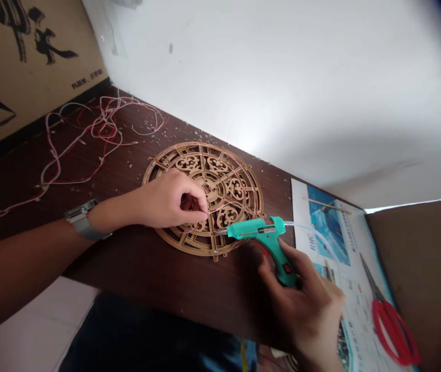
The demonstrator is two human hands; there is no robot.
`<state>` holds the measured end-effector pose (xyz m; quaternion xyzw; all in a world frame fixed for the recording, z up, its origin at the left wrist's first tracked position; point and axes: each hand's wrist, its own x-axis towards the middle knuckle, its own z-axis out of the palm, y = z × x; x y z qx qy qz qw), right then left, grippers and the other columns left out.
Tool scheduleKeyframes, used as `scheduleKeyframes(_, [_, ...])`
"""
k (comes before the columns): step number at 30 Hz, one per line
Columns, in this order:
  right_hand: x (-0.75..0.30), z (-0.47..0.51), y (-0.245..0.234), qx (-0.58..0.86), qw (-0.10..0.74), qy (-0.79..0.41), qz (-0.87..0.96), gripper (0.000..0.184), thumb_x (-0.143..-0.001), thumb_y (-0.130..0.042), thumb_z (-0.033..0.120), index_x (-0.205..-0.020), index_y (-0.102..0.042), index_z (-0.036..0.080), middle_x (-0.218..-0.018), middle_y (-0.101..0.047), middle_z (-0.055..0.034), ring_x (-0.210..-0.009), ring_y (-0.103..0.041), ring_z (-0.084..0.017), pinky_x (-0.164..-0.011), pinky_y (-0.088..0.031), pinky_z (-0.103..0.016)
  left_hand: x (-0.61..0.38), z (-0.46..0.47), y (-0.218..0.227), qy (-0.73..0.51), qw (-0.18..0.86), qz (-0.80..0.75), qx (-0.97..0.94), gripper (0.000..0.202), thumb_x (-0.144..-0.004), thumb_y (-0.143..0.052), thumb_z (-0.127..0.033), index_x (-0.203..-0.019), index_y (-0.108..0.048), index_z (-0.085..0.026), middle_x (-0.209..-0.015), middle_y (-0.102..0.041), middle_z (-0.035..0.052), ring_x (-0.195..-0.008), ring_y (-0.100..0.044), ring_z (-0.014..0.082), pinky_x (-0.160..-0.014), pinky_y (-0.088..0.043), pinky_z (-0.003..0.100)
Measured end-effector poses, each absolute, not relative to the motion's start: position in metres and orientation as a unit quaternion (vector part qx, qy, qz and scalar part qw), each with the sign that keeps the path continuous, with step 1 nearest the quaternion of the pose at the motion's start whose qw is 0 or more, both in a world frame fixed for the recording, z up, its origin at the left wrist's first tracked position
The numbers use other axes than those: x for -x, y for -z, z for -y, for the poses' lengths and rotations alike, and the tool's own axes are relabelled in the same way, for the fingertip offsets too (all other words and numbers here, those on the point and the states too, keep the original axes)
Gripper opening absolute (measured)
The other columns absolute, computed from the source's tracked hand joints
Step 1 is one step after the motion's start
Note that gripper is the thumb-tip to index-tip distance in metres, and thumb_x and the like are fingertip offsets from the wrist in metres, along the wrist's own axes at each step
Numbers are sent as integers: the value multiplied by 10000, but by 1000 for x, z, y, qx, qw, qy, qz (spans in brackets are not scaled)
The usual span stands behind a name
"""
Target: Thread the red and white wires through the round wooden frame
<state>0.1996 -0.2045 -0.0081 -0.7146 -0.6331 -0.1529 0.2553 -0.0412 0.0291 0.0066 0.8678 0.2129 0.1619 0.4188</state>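
Observation:
A round openwork frame (257, 188), tan with ring bands and scroll cut-outs, lies flat on the dark table. Over its left half is my left hand (177, 199), thumb and forefinger pinched on a thin red-and-white wire (226, 205) that runs across the frame. My right hand (309, 299) grips a teal glue gun (259, 230) by its handle. The gun's metal nozzle points left, above the frame's lower part and close below my left fingertips. A clear glue stick (301, 225) sticks out of its back end. Whether the nozzle touches the frame I cannot tell.
Tangled red-and-white wires (106, 124) spread over the table's left side, with small pale scraps around. Red-handled scissors (393, 325) and a thin wooden stick (327, 205) lie on a printed sheet (301, 206) at right. A cardboard box (42, 77) stands at left; a white wall (262, 67) rises behind.

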Motion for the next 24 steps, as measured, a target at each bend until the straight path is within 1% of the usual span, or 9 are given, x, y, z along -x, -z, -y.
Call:
scheduleKeyframes(6, [-201,205,8,712,255,151,637,316,-1121,-698,394,-1188,-800,102,-780,-802,-16,-511,-674,-77,-538,-515,-200,42,-29,-7,-165,420,-211,-867,152,-916,-787,-314,-842,-871,-212,-818,-834,15,-693,-703,108,-675,-494,237])
scheduleKeyframes(13, [-201,205,7,704,258,145,645,319,-1126,-694,388,-1189,-795,91,-777,-803,-22,-499,-669,-71,-513,-496,-193,42,-29,-6,-162,417,-212,-869,160,-923,-786,-323,-845,-869,-210,-813,-832,8,-693,-700,107,-679,-497,242])
scheduleKeyframes(18, [-201,206,9,709,261,144,639,305,-1125,-696,381,-1210,-789,102,-794,-807,-25,-515,-677,-81,-548,-530,-198,42,-29,-7,-159,417,-214,-869,169,-921,-789,-334,-835,-868,-212,-809,-830,6,-695,-706,107,-677,-500,239])
scheduleKeyframes(24, [-203,207,9,711,255,157,637,289,-1108,-718,370,-1211,-799,112,-794,-811,-28,-522,-691,-99,-554,-544,-209,41,-29,-7,-159,411,-217,-871,174,-924,-785,-336,-825,-865,-218,-810,-829,-3,-696,-703,103,-683,-498,239])
